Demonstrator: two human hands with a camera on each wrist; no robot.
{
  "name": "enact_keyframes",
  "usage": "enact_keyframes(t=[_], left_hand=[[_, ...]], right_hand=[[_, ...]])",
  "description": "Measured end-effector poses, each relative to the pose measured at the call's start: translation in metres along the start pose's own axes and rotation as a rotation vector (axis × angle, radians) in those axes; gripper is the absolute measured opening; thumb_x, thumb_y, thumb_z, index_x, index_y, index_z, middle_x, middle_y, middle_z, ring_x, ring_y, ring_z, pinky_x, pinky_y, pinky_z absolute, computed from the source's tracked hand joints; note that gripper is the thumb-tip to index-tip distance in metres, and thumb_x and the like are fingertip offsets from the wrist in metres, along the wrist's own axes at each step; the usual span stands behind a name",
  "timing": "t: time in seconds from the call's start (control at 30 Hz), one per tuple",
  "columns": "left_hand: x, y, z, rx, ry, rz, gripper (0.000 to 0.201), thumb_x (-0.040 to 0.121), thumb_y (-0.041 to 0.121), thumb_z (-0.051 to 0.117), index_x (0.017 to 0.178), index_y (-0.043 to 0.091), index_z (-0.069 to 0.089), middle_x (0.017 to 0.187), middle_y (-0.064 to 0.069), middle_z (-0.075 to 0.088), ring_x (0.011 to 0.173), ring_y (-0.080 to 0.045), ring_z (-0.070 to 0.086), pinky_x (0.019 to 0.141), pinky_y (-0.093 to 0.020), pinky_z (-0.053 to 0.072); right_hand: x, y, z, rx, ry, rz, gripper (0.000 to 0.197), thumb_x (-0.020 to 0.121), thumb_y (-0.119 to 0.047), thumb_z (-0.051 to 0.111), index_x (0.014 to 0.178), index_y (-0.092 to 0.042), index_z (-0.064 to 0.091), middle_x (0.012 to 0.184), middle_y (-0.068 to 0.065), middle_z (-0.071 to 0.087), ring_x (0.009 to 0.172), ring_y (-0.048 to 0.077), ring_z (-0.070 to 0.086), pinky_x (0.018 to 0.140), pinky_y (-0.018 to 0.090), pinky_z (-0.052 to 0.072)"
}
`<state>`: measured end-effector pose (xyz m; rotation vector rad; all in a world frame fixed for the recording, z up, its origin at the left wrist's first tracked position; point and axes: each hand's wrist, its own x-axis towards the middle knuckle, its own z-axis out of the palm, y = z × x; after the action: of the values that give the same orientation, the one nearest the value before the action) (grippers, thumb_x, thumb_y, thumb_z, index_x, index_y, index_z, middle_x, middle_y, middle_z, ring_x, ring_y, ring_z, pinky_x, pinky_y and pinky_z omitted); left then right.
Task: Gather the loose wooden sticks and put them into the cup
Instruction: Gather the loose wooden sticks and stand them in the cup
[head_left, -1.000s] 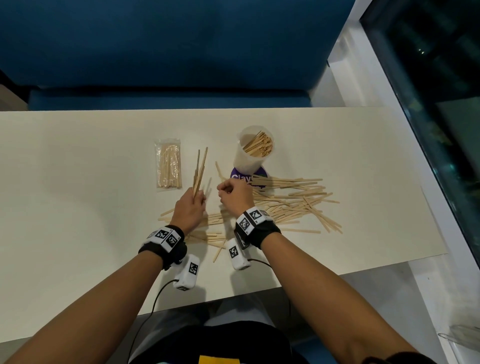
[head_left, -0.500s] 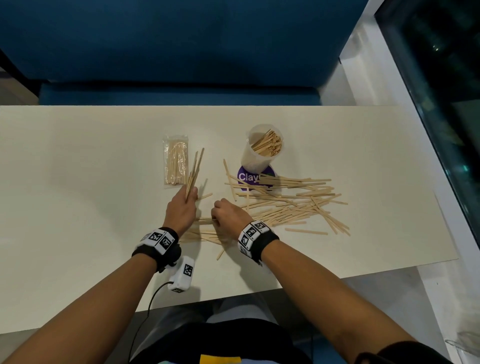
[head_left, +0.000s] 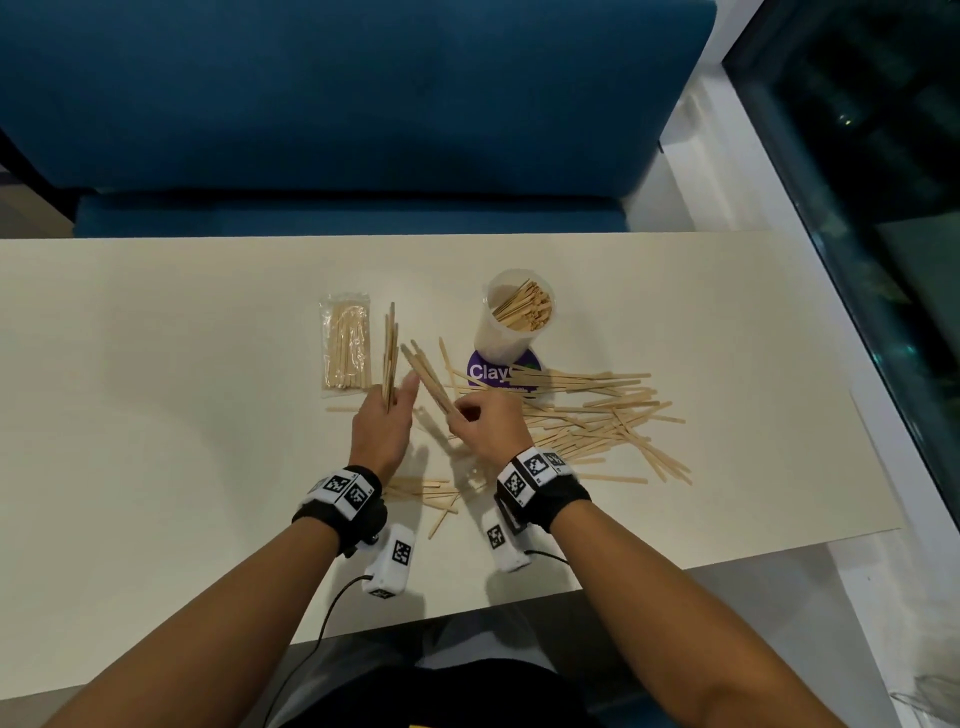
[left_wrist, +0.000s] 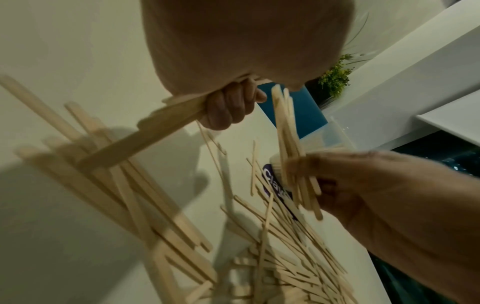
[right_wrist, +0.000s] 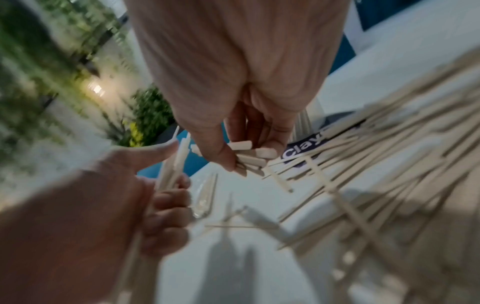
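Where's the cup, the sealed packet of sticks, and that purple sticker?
cup (head_left: 497, 332): head view, on its translucent side wall.
sealed packet of sticks (head_left: 346, 343): head view, middle of the clear wrapper.
purple sticker (head_left: 485, 372): head view, on the white lettering.

A cream table (head_left: 156, 364) spans the scene, with a blue upholstered bench (head_left: 337, 104) along its far side, a white ledge (head_left: 691, 171) to the far right beside dark glass (head_left: 883, 156), and green plants (right_wrist: 145, 115) blurred in the right wrist view.
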<state>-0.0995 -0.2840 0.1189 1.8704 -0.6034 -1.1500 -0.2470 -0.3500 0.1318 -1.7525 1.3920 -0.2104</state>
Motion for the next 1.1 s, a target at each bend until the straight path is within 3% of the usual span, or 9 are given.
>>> enact_keyframes(t=[0.07, 0.2, 0.3, 0.5, 0.6, 0.7, 0.83, 0.97, 1.1], left_hand=[[0.001, 0.005, 0.011, -0.012, -0.033, 0.022, 0.054, 0.090, 0.074, 0.057, 0.095, 0.021, 0.055, 0.081, 0.004, 0.058, 0.070, -0.016, 0.054, 0.067, -0.035, 0.047], [0.005, 0.011, 0.023, -0.038, -0.044, 0.073, 0.044, 0.103, 0.060, 0.047, 0.101, 0.016, 0.053, 0.086, -0.003, 0.063, 0.079, -0.023, 0.063, 0.072, -0.046, 0.056], [0.007, 0.010, 0.022, -0.065, -0.056, 0.093, 0.038, 0.107, 0.053, 0.041, 0.104, 0.017, 0.049, 0.090, -0.007, 0.059, 0.080, -0.026, 0.061, 0.071, -0.048, 0.055], [0.004, 0.019, 0.020, -0.132, -0.019, 0.148, 0.034, 0.112, 0.041, 0.032, 0.106, 0.010, 0.046, 0.086, -0.003, 0.056, 0.066, -0.011, 0.055, 0.060, -0.028, 0.048], [0.004, 0.034, 0.018, -0.246, 0.012, 0.179, 0.022, 0.114, 0.031, 0.031, 0.106, 0.013, 0.041, 0.079, -0.001, 0.049, 0.064, -0.014, 0.048, 0.058, -0.027, 0.045], [0.000, 0.048, 0.024, -0.343, 0.017, 0.228, 0.015, 0.114, 0.026, 0.033, 0.105, 0.015, 0.038, 0.075, 0.000, 0.039, 0.061, -0.013, 0.035, 0.052, -0.025, 0.034], [-0.014, 0.055, 0.033, -0.379, 0.059, 0.341, 0.017, 0.108, 0.032, 0.046, 0.097, 0.019, 0.047, 0.068, 0.008, 0.043, 0.056, -0.010, 0.037, 0.051, -0.029, 0.037], [-0.017, 0.056, 0.035, -0.310, 0.160, 0.391, 0.038, 0.097, 0.038, 0.065, 0.075, 0.011, 0.049, 0.062, -0.017, 0.045, 0.055, -0.034, 0.043, 0.057, -0.052, 0.044], [-0.021, 0.065, 0.040, -0.344, 0.207, 0.348, 0.064, 0.096, 0.038, 0.070, 0.066, -0.014, 0.049, 0.058, -0.033, 0.053, 0.046, -0.035, 0.051, 0.047, -0.041, 0.048]], right_hand=[[-0.005, -0.012, 0.003, 0.149, 0.026, 0.004, 0.017, 0.090, -0.023, 0.072, 0.077, -0.013, 0.078, 0.065, 0.000, 0.072, 0.060, 0.011, 0.065, 0.060, 0.023, 0.054], [-0.009, -0.024, 0.012, 0.359, 0.060, 0.053, 0.011, 0.090, -0.011, 0.072, 0.095, -0.008, 0.080, 0.074, 0.007, 0.076, 0.059, 0.012, 0.066, 0.056, 0.023, 0.055], [-0.011, -0.021, 0.015, 0.400, 0.097, 0.038, 0.021, 0.086, -0.005, 0.076, 0.107, -0.006, 0.079, 0.090, 0.009, 0.078, 0.072, 0.014, 0.072, 0.070, 0.025, 0.062], [-0.012, -0.016, 0.020, 0.528, 0.117, 0.066, 0.016, 0.087, -0.007, 0.076, 0.102, -0.013, 0.078, 0.090, 0.004, 0.078, 0.081, 0.016, 0.073, 0.080, 0.031, 0.062], [-0.012, -0.010, 0.019, 0.614, 0.106, 0.299, 0.014, 0.095, -0.014, 0.065, 0.106, -0.010, 0.072, 0.096, 0.006, 0.074, 0.081, 0.020, 0.069, 0.074, 0.032, 0.060], [-0.018, -0.015, 0.019, 1.148, -0.239, 0.704, 0.039, 0.106, -0.033, 0.048, 0.115, 0.003, 0.058, 0.087, 0.018, 0.069, 0.079, 0.029, 0.066, 0.080, 0.043, 0.056], [-0.015, -0.019, 0.016, 1.637, -0.376, 0.840, 0.045, 0.108, -0.039, 0.039, 0.114, 0.003, 0.056, 0.098, 0.019, 0.063, 0.093, 0.031, 0.062, 0.083, 0.044, 0.059], [-0.009, -0.023, 0.021, 1.641, -0.228, 0.877, 0.020, 0.105, -0.022, 0.044, 0.116, -0.008, 0.052, 0.084, 0.008, 0.051, 0.079, 0.022, 0.053, 0.077, 0.034, 0.057], [-0.011, -0.029, 0.015, 1.684, -0.176, 0.842, 0.020, 0.103, -0.010, 0.042, 0.107, -0.006, 0.061, 0.088, 0.011, 0.058, 0.081, 0.024, 0.060, 0.079, 0.034, 0.058]])
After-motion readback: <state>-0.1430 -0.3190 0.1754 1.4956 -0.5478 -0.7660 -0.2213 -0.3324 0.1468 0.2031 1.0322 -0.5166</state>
